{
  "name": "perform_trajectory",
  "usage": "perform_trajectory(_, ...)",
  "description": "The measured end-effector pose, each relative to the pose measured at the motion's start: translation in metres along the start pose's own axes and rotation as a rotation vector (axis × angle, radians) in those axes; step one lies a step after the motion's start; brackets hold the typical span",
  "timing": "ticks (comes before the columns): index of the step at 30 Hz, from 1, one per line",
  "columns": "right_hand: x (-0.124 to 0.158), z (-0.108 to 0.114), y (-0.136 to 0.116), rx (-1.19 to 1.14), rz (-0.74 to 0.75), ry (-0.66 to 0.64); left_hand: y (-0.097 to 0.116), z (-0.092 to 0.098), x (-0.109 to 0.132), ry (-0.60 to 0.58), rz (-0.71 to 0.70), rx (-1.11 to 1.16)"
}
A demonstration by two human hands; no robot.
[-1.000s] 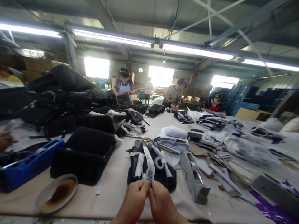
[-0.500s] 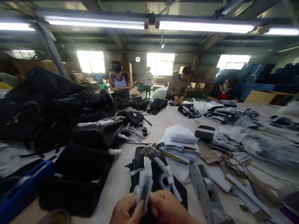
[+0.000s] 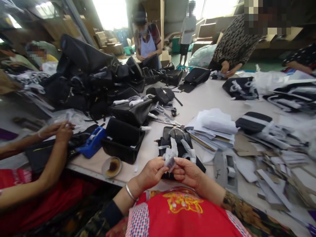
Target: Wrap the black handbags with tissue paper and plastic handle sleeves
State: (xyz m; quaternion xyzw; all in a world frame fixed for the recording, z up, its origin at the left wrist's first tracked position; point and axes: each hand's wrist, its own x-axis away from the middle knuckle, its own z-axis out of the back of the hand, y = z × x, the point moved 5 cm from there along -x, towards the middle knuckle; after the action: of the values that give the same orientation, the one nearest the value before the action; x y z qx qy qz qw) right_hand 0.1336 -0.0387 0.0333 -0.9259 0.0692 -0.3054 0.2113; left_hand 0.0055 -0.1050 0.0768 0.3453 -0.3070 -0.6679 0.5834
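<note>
A black bag (image 3: 183,149) lies on the table right in front of me, its handle and strap partly covered in thin whitish wrapping. Both my hands are over its near end, pinching a wrapped strap (image 3: 170,159) between them. My left hand (image 3: 153,171) grips it from the left with thumb and fingers together. From the other side my right hand (image 3: 189,171) closes its fingertips on the same wrapping. Another wrapped strap end (image 3: 189,152) rests on the bag to the right. The fingers hide part of the strap.
A grey tape dispenser (image 3: 225,171) stands right of the bag, with stacked white paper (image 3: 214,126) behind. An open black bag (image 3: 123,138), a bowl (image 3: 112,167) and a blue tape dispenser (image 3: 92,141) are left. A co-worker's hands (image 3: 60,130) work at far left. Cardboard scraps (image 3: 274,184) lie right.
My view has tipped downward and shifted, so my apron, forearms and the co-worker at left now show. Both hands still hold the wrapped strap over the bag.
</note>
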Motion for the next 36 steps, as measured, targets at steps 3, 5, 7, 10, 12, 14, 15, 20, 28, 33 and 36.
perform_trajectory(3, 0.001, 0.002, -0.003, -0.015, -0.057, 0.024, 0.0, -0.007, -0.006, -0.068, -0.002, 0.004)
perform_trajectory(5, 0.0, 0.008, -0.004, -0.018, -0.071, 0.083, -0.001, -0.012, -0.009, -0.094, 0.006, 0.002)
perform_trajectory(7, -0.001, 0.013, -0.006, 0.007, -0.046, 0.146, 0.0, -0.016, -0.013, -0.092, 0.027, 0.014)
perform_trajectory(10, -0.003, 0.019, -0.012, 0.148, 0.032, 0.171, -0.002, -0.019, -0.019, -0.07, 0.175, 0.167)
perform_trajectory(12, -0.004, 0.022, -0.018, 0.359, 0.128, 0.17, -0.009, -0.025, -0.021, -0.059, 0.393, 0.398)
perform_trajectory(14, -0.005, 0.023, -0.026, 0.651, 0.28, 0.18, -0.016, -0.033, -0.022, -0.009, 0.616, 0.602)
perform_trajectory(15, -0.004, 0.022, -0.03, 0.813, 0.363, 0.192, -0.02, -0.036, -0.024, 0.033, 0.698, 0.656)
perform_trajectory(20, -0.002, 0.016, -0.041, 1.605, 0.572, 0.336, -0.027, -0.044, -0.04, 0.208, 0.782, 0.572)
perform_trajectory(28, -0.002, 0.018, -0.057, 1.453, 0.417, 0.1, -0.033, -0.029, -0.045, 0.259, 0.678, 0.423)
perform_trajectory(33, -0.025, 0.049, -0.047, 0.244, -0.088, 0.06, -0.031, -0.022, -0.051, 0.114, 0.32, 0.207)
perform_trajectory(36, -0.038, 0.053, -0.038, -0.054, -0.235, 0.042, -0.036, -0.021, -0.054, 0.079, 0.212, 0.12)
